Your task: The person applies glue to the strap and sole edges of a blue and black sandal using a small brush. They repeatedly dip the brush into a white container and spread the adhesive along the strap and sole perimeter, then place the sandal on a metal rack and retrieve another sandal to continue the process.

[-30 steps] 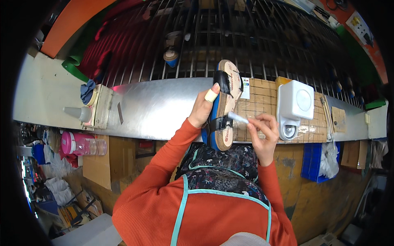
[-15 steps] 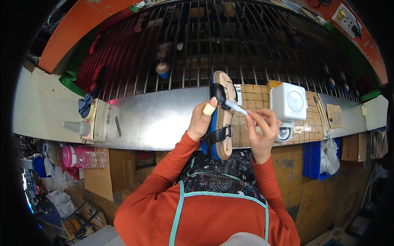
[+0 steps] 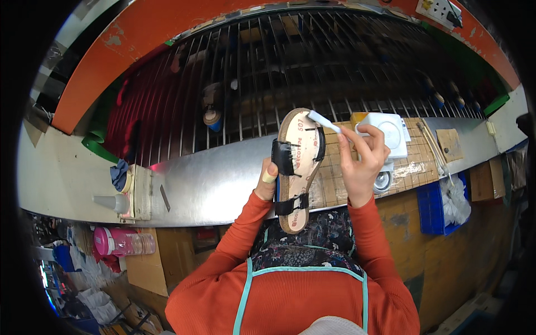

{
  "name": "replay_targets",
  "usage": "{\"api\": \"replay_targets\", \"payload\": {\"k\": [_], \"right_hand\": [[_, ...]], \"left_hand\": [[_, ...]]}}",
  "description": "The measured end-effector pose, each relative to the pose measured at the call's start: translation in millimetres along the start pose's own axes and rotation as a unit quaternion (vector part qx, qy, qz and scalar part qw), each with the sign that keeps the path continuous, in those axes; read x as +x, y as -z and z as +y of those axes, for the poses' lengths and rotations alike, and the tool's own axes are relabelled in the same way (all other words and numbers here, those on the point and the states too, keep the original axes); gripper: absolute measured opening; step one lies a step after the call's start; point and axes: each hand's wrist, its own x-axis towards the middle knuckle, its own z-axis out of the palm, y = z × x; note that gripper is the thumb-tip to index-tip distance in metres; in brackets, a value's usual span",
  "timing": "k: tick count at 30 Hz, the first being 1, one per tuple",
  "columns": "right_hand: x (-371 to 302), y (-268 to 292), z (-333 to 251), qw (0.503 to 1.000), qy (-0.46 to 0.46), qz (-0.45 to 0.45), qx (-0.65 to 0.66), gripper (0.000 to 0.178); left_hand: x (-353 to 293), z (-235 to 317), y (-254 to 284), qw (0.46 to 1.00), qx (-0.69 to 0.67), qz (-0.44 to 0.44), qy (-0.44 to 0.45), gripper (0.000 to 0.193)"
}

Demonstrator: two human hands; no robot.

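My left hand (image 3: 267, 180) grips a tan sandal (image 3: 297, 167) with black straps by its left edge and holds it upright, footbed toward me. My right hand (image 3: 360, 159) pinches a small white brush (image 3: 324, 121). The brush tip touches the upper right rim of the sandal near its toe. Both arms wear orange sleeves, and the thumb of my left hand carries a yellowish wrap.
A steel bench (image 3: 206, 184) runs across in front of me, with a wire rack (image 3: 279, 72) behind it. A white box-shaped container (image 3: 391, 134) stands on a woven mat (image 3: 413, 162) at right. At left stand a white nozzle bottle (image 3: 111, 202) and a pink bottle (image 3: 120, 243); a blue crate (image 3: 432, 204) sits lower right.
My right hand has carried the brush from the sandal's middle strap area up to the toe end. The view has tilted, so sandal and hands appear lower in the picture.
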Motion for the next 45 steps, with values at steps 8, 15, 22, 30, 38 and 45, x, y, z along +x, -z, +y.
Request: {"api": "replay_targets", "payload": {"k": [8, 15, 22, 30, 38, 45], "right_hand": [[-46, 33, -4, 0.986, 0.008, -0.133, 0.099, 0.016], [-76, 20, 1, 0.839, -0.135, -0.204, 0.486, 0.044], [-39, 37, 16, 0.777, -0.288, -0.107, 0.549, 0.061], [91, 34, 81, 0.680, -0.478, -0.160, 0.533, 0.035], [179, -97, 154, 0.815, -0.374, -0.177, 0.405, 0.038], [168, -162, 173, 0.879, -0.280, -0.291, 0.253, 0.055]], "left_hand": [[4, -1, 1, 0.988, -0.150, 0.000, 0.035, 0.106], [19, 6, -23, 0.973, -0.192, 0.114, 0.066, 0.088], [25, 12, -66, 0.991, -0.101, 0.084, 0.016, 0.105], [2, -15, -29, 0.970, -0.121, -0.137, 0.163, 0.102], [-19, -58, 5, 0.883, -0.359, -0.120, 0.279, 0.078], [-12, -55, 3, 0.874, -0.362, -0.106, 0.306, 0.081]]}}
